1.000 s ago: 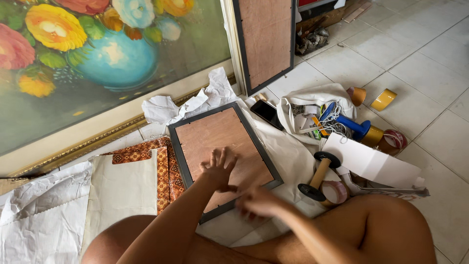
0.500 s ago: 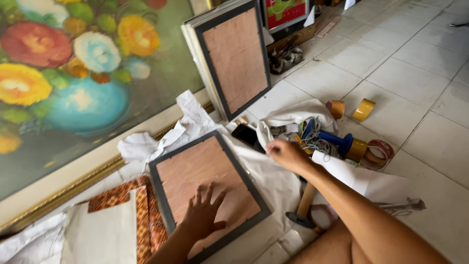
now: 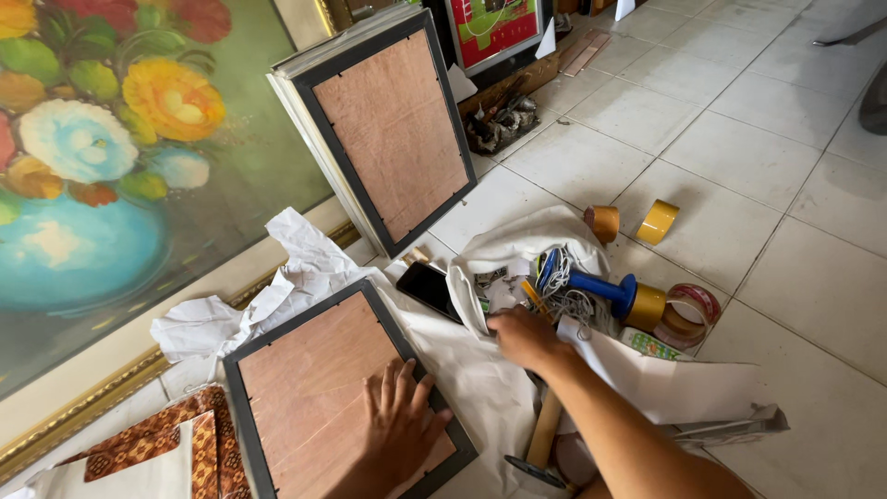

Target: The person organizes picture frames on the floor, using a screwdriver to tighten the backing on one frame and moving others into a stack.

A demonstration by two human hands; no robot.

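Down on the floor, left hand [image 3: 399, 430] spread flat, pinning the face-down frame [image 3: 333, 397] at seven o'clock, right hand [image 3: 525, 338] curled, grip unclear, rummaging the white bag [image 3: 517, 248] at center — best keep that palm pressing firmly.

frame [image 3: 323, 407]: dark grey, brown back | tape rolls [image 3: 658, 222]: yellow | painting [image 3: 111, 157]: multicoloured flowers | phone [image 3: 431, 288]: black

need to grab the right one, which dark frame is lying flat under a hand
The near frame, flat on the floor under the left hand; the other frame leans upright against the big painting.
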